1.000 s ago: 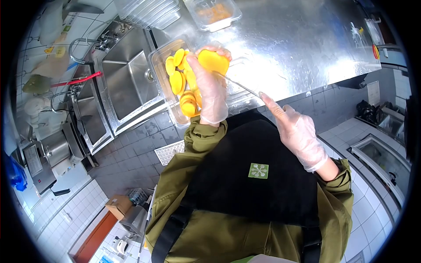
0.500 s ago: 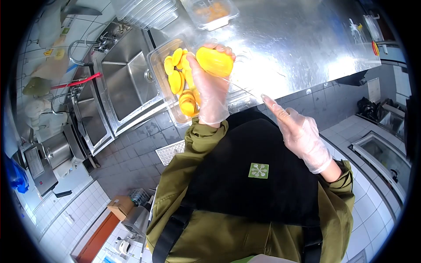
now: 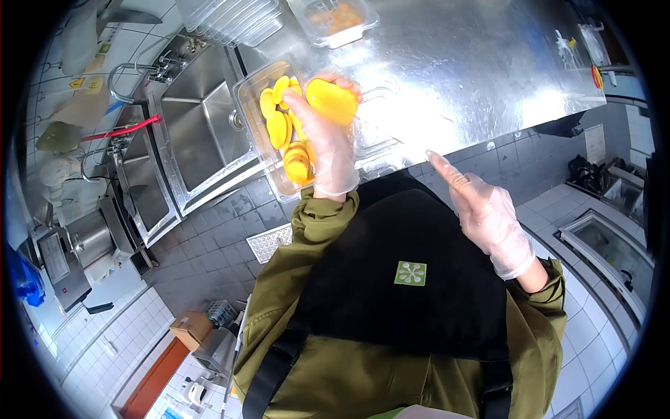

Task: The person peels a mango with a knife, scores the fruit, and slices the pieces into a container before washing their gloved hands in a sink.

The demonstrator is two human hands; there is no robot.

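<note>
Yellow fruit (image 3: 331, 100) gripped in the left hand above the counter

The yellow fruit is a smooth, rounded piece held up in the air over the near edge of the steel counter (image 3: 474, 63), just to the right of a clear plastic tray (image 3: 246, 91). The left hand (image 3: 324, 143), in a thin see-through glove, has its fingers wrapped around the fruit from below and behind, thumb on the left side and fingertips curling over the top. The fruit tilts a little, with its longer side running from upper left to lower right.

The tray beside it holds yellow slices (image 3: 278, 129), some overlapping, with a small stack at the end nearest the person. It lies on the counter next to a steel sink (image 3: 202, 126).

The right hand (image 3: 492, 220), also gloved, is well apart from the fruit, lower and to the right, in front of the counter's edge. Its index finger points straight up toward the counter and the other fingers are loosely bent. Whether they grip anything cannot be told.

Farther back on the counter stands a clear tub (image 3: 335, 21) with orange pieces inside, and beside it a stack of empty trays (image 3: 234, 17). A tap (image 3: 139, 70) stands behind the sink. The person wears a black apron (image 3: 391, 307) over a green jacket (image 3: 307, 377).
</note>
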